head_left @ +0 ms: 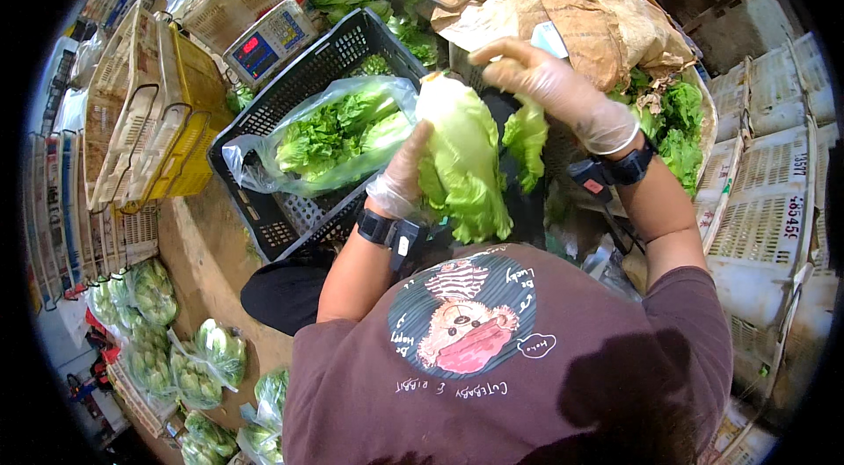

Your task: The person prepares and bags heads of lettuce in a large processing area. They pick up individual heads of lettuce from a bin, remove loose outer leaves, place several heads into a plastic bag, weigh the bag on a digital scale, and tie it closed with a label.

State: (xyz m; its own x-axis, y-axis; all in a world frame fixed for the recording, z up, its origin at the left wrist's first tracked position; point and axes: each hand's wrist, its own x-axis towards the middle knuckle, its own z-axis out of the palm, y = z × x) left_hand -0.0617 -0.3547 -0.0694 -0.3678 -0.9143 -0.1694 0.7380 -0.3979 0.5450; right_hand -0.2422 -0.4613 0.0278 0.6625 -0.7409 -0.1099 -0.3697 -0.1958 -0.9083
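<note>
My left hand [403, 170], in a thin translucent glove, grips a head of lettuce [459, 144] by its side, the pale cut stem end pointing up and away and the green leaves hanging toward me. To its right, my gloved right hand [563, 96] is raised with a loose lettuce leaf [527, 144] hanging from its fingers, apart from the head. Left of the head, a clear plastic bag [244, 155] of green lettuce lies open in a black plastic crate [230, 124].
Beyond the crate sits a digital scale [268, 41]. Yellow crates [189, 105] stack at left; bagged greens [149, 294] lie on the floor at lower left. Brown paper [563, 17] covers a container at far right, with loose leaves [681, 127] beside it. White crates [756, 175] line the right.
</note>
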